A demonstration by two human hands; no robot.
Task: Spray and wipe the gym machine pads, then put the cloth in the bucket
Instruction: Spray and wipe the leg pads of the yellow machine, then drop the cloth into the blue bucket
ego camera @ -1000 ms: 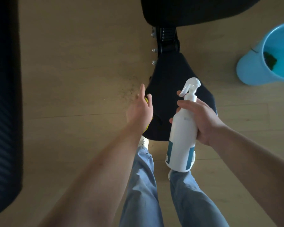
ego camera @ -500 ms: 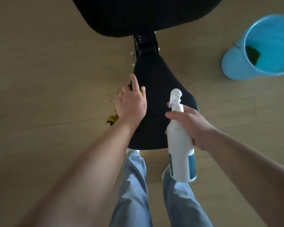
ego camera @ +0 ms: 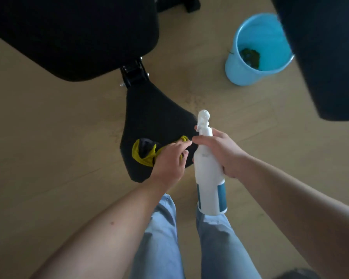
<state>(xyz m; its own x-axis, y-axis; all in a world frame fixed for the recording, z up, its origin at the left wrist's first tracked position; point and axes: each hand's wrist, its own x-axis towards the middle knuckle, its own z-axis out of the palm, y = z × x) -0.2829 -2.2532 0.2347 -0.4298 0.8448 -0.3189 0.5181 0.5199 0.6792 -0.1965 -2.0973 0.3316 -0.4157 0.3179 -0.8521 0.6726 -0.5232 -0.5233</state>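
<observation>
At centre frame the left hand [ego camera: 169, 161] curls its fingers round the bunched yellow cloth [ego camera: 140, 158] on the black seat pad [ego camera: 155, 113]. Just beside it, the right hand [ego camera: 224, 153] wraps round an upright white spray bottle [ego camera: 210, 182]. The blue bucket [ego camera: 237, 72] stands at upper right, well apart, with 1 dark rag [ego camera: 250, 57] inside.

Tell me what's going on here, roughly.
A person is cleaning a gym machine. The left hand holds a yellow cloth bunched on the black seat pad, while the right hand holds a white spray bottle upright beside it. A blue bucket stands on the floor further off, with something dark green inside. The yellow cloth is not in the bucket yet.
</observation>
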